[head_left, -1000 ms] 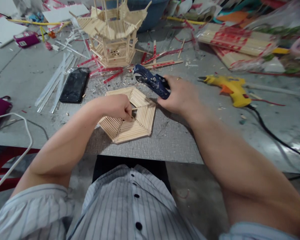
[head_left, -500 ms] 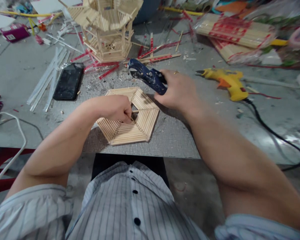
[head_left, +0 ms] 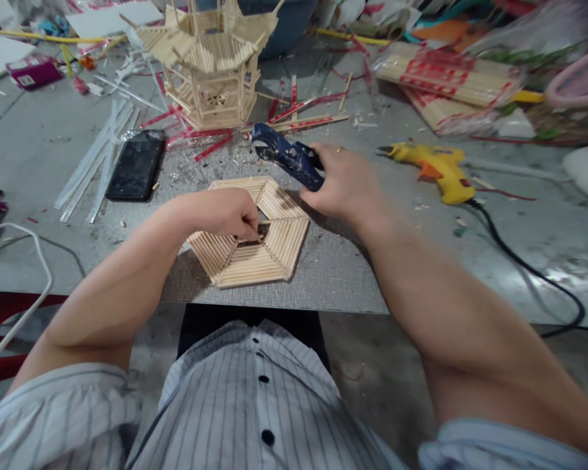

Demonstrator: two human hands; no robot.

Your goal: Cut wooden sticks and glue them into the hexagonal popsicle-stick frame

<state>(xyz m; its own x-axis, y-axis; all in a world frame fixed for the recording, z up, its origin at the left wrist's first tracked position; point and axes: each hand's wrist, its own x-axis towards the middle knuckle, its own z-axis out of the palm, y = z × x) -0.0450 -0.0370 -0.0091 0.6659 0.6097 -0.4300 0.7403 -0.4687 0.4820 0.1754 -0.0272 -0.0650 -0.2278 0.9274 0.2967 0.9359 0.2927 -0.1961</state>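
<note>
On the table before me lies a flat hexagonal panel [head_left: 255,264] of wooden sticks, laid in rows around a central opening. My left hand [head_left: 230,214] is over that opening, thumb and fingers pinched on what looks like a short wooden stick [head_left: 260,239]; most of it is hidden by the fingers. A thin stick [head_left: 279,221] crosses the opening beside the fingertips. In my right hand [head_left: 345,183] is a navy-blue hand cutter [head_left: 289,156] with a curved jaw, held above the table just beyond the panel's upper right edge. Its jaw points left, apart from the panel.
A stick-built pavilion model [head_left: 210,72] stands at the back. Left are a phone [head_left: 136,166] and clear glue sticks [head_left: 95,160]. A yellow glue gun [head_left: 434,166] with a black cord lies right, below bagged wooden sticks [head_left: 451,75]. Red-and-clear wrapper scraps [head_left: 213,147] litter the middle.
The view has shifted slightly. My left hand stays pinched over the panel's opening, its fingertips barely moved. The cutter stays in my right hand in nearly the same place.
</note>
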